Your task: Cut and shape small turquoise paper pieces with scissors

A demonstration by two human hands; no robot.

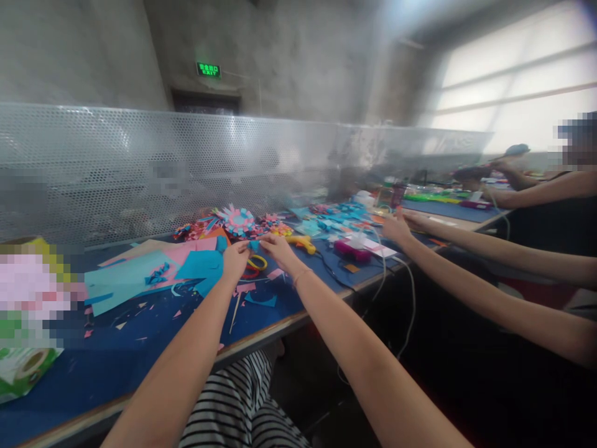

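Between my two hands, over the blue tabletop, is a small piece of blue paper (254, 245). My left hand (236, 256) is closed on its left end, fingers pinched. From the other side my right hand (278, 249) pinches the same piece. Just below them lie scissors with yellow and red handles (259, 264). A yellow glue gun (302, 243) rests right of my right hand. Larger sheets of blue paper (200, 266) lie beside my left hand, and a blue offcut (261, 300) sits nearer the table edge.
Fringed paper flowers (237, 219) are piled behind my hands, before a perforated metal screen (116, 168). Light blue paper (125, 283) and scraps cover the left. A purple object (352, 250) and cables (413, 298) are to the right, near a co-worker's hands (396, 229).
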